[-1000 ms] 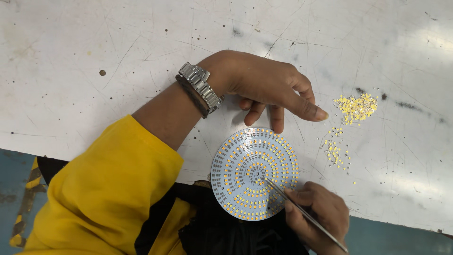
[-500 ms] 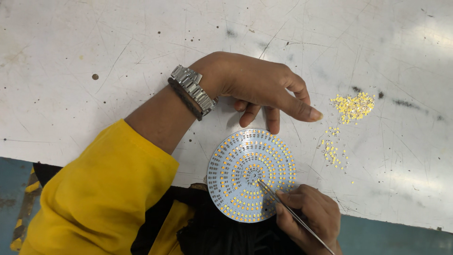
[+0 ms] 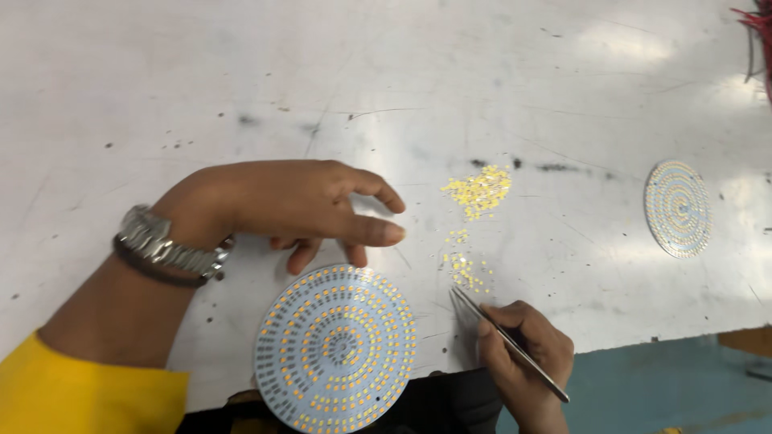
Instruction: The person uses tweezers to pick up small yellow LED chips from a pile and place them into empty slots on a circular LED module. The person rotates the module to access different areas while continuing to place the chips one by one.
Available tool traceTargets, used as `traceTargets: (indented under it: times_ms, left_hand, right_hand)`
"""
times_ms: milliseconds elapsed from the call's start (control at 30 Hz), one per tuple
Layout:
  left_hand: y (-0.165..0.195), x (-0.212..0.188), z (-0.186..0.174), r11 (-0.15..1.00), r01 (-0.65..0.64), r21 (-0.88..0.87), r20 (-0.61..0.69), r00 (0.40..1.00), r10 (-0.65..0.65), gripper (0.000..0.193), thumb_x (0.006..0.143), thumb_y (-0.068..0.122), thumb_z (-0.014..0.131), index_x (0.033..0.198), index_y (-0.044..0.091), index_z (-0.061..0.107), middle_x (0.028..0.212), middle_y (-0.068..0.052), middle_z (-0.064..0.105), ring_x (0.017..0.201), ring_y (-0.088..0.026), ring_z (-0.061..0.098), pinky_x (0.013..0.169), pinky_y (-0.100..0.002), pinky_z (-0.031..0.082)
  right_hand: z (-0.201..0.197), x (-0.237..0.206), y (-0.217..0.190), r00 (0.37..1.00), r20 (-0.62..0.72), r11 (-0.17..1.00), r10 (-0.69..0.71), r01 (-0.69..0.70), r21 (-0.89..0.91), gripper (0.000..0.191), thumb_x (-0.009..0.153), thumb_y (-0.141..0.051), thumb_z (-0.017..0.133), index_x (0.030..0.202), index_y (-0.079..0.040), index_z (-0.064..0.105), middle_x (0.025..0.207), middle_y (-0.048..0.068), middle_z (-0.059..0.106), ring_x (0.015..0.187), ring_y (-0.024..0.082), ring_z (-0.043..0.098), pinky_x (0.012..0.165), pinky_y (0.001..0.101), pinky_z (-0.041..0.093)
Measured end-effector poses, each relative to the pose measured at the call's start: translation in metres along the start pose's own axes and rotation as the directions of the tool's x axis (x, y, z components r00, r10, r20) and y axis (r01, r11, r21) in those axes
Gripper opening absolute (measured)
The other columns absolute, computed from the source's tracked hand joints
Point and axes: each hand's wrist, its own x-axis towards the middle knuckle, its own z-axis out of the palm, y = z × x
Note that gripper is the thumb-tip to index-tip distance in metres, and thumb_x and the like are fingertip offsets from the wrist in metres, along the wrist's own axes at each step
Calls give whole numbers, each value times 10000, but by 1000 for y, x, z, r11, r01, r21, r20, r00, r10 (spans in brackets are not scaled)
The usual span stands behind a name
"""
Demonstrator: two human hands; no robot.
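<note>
A round white circuit disc (image 3: 336,347) with rings of small yellow chips lies at the near table edge. My left hand (image 3: 293,206), a metal watch on its wrist, rests just above the disc with fingers loosely curled and holds nothing. My right hand (image 3: 524,351) grips thin metal tweezers (image 3: 505,340). Their tip points up-left toward loose yellow chips (image 3: 465,269) scattered right of the disc. A denser heap of yellow chips (image 3: 480,190) lies farther back.
A second round chip disc (image 3: 678,207) lies at the right on the scratched white table (image 3: 241,80). Red wires (image 3: 760,20) show at the top right corner. The table's near edge runs past my right hand, with blue floor below.
The tweezers have left the disc and moved right, toward the loose chips. The view has shifted, bringing the second disc into sight.
</note>
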Motion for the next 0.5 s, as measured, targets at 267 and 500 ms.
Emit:
traceTargets:
  times_ms: [267, 500]
  left_hand:
    - [5, 3, 0, 999, 44, 0, -1, 999, -44, 863, 713, 732, 670, 1420, 247, 571, 849, -68, 823, 333, -153, 602, 330, -286, 385]
    - [5, 4, -1, 999, 53, -7, 2, 999, -53, 876, 695, 746, 665, 1411, 250, 573, 820, -64, 849, 332, -152, 610, 335, -281, 407]
  right_hand:
    - [-6, 3, 9, 1000, -10, 1000, 14, -15, -22, 115, 811, -39, 751, 900, 24, 713, 678, 27, 678, 561, 30, 555, 520, 181, 410]
    - [-5, 8, 7, 999, 5, 998, 35, -34, -56, 138, 800, -42, 758, 914, 26, 722, 705, 44, 704, 575, 43, 589, 528, 183, 436]
